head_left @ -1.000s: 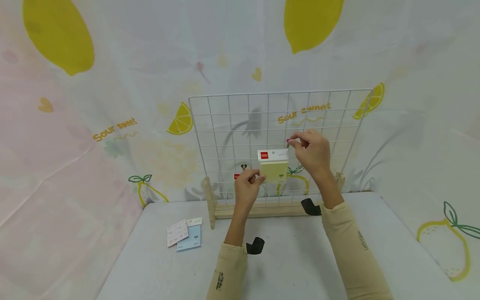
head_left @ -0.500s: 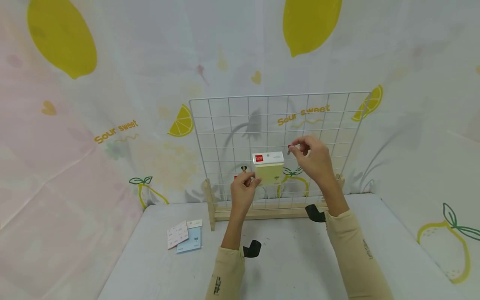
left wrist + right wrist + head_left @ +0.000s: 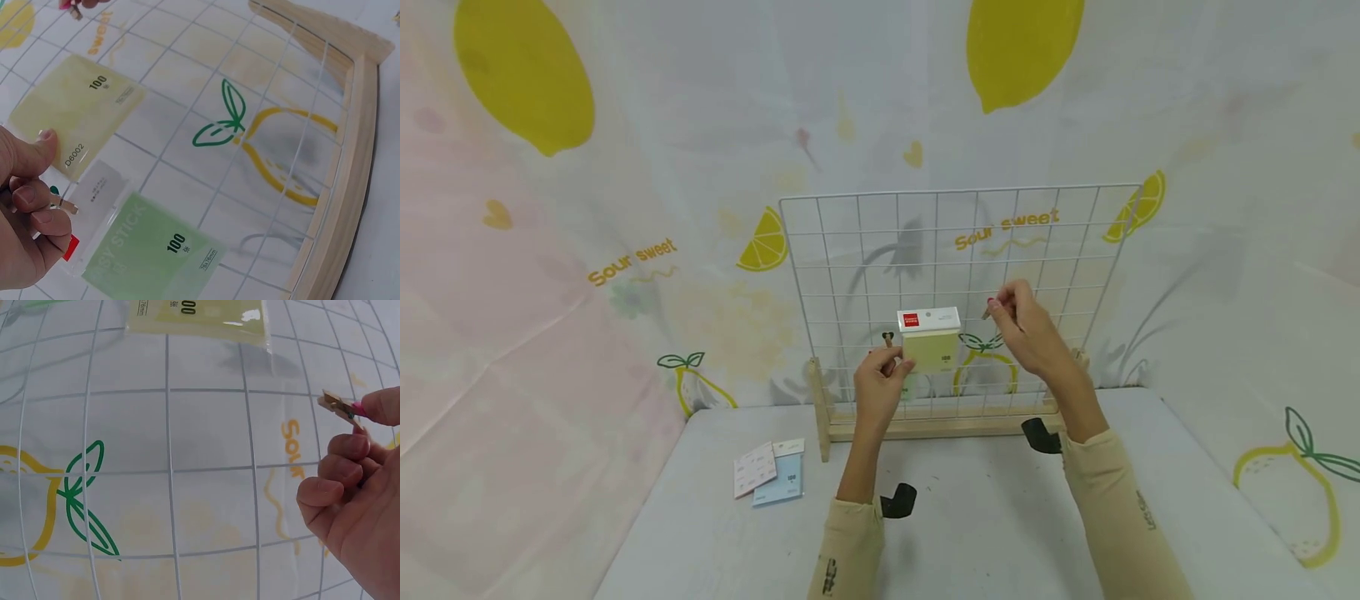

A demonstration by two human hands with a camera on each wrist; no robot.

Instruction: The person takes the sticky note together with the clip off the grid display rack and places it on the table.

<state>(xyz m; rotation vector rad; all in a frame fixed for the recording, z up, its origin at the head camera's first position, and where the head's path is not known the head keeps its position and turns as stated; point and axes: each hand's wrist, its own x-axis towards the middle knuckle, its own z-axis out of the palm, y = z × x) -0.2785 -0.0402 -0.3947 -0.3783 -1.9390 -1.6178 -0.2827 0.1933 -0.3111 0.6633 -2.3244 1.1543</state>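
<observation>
My left hand point(image 3: 878, 390) pinches the left edge of a yellow sticky-note pack point(image 3: 930, 352) in clear packaging with a white header, held in front of a white wire grid point(image 3: 962, 192). To its right, my right hand point(image 3: 1033, 333) pinches a small wooden clothespin point(image 3: 339, 407) with a pink-red end between thumb and finger, apart from the pack. Behind and below my left hand, a green sticky-note pack point(image 3: 159, 250) is at the grid. Another wooden clothespin point(image 3: 65, 204) with a dark green decoration sits by its white header, partly hidden by my fingers.
The grid stands in a wooden base point(image 3: 955, 427) with an upright post point(image 3: 820, 404) at its left. On the white table point(image 3: 970, 517), a pink patterned pack point(image 3: 755, 471) overlaps a blue sticky-note pack point(image 3: 782, 482) at the left. A lemon-print cloth hangs behind.
My left hand has shifted left and slightly down with the yellow pack. My right hand has lowered and moved right with the clothespin, widening the gap between them.
</observation>
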